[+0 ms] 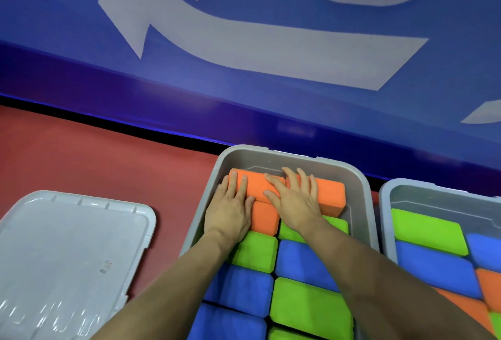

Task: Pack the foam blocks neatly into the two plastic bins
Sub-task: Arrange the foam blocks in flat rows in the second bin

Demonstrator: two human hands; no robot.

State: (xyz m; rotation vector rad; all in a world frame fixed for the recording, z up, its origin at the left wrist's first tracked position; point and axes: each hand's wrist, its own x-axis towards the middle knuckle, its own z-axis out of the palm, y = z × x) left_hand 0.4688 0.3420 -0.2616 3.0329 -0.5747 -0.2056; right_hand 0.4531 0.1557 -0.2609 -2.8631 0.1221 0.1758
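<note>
I see two grey plastic bins side by side on the red floor: the left grey bin [360, 177] holds two columns of rectangular foam blocks, blue foam blocks [241, 288], green foam blocks [311, 304], and at the far end orange foam blocks [257, 185]; the right grey bin [385, 198] holds green, blue and orange blocks too, though its lower part runs off the frame, so I cannot count them. A clear plastic lid [73, 244] lies flat well to the left. Both hands press on the orange blocks: my left hand [230, 209] lies flat, fingers straight and together, my right hand [295, 198] beside it, fingers spread wide, palms down, gripping nothing
</note>
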